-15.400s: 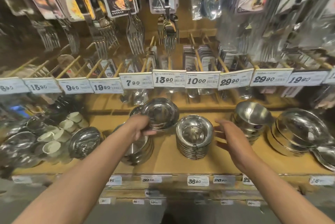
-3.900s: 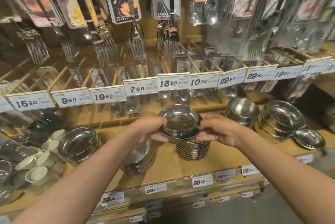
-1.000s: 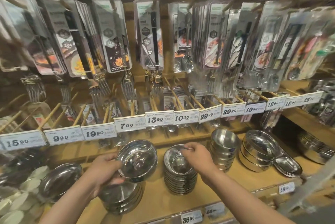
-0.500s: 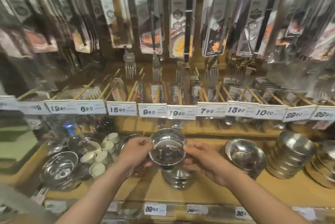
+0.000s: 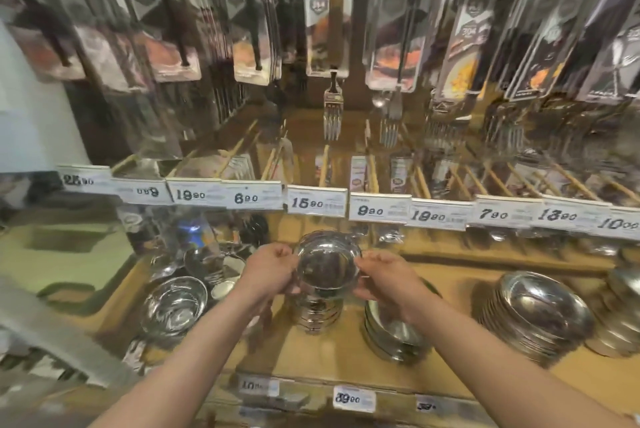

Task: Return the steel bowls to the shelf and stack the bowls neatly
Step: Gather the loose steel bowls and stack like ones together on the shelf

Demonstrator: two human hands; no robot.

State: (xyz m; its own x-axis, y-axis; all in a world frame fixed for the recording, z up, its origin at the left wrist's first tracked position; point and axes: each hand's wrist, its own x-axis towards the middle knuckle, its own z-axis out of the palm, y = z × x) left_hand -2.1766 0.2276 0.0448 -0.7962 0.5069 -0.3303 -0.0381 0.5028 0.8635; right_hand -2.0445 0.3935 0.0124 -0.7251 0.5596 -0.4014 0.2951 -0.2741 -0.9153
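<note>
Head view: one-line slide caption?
Both hands, left hand and right hand, hold a steel bowl above a small bowl stack on the shelf.

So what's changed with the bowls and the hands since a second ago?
A second ago the left hand alone held a bowl while the right hand touched the neighbouring stack. Now both hands grip one steel bowl by its rim, above a narrow stack. The view has swung left. The wider bowl stacks sit unchanged on the shelf.
</note>
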